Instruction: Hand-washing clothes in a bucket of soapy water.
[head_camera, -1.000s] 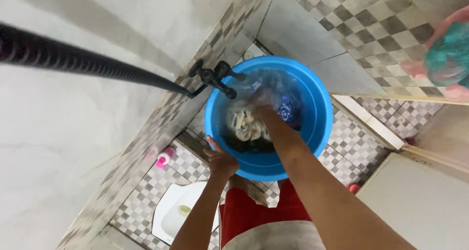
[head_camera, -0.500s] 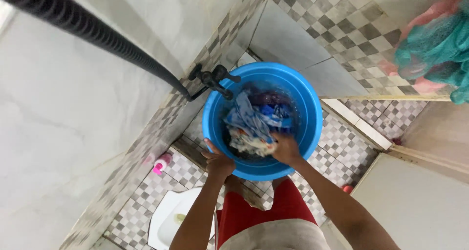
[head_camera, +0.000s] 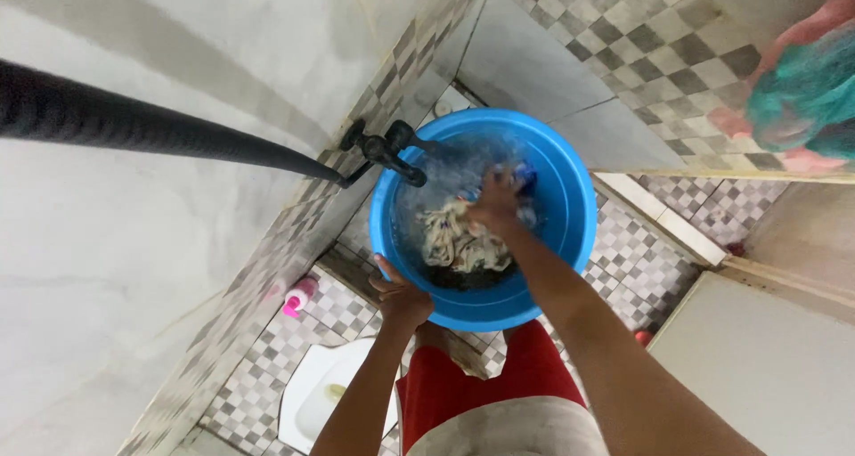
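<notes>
A round blue plastic basin (head_camera: 570, 198) stands under a black wall tap (head_camera: 383, 146), and water runs from the tap into it. Wet laundry (head_camera: 450, 238), pale cloth with darker blue pieces, lies inside. My right hand (head_camera: 497, 199) is down in the basin, fingers closed on the wet cloth near the far side. My left hand (head_camera: 401, 297) grips the basin's near rim.
A black pipe (head_camera: 160, 131) runs along the pale left wall to the tap. Below lie a checkered tile floor (head_camera: 641, 260), a white squat toilet (head_camera: 321, 394) and a pink bottle (head_camera: 298, 297). Teal and pink cloth (head_camera: 802, 91) hangs at the upper right.
My right hand drew back to the basin's near rim half a second ago, then reached back to the far side and onto the cloth. My left hand stayed on the rim.
</notes>
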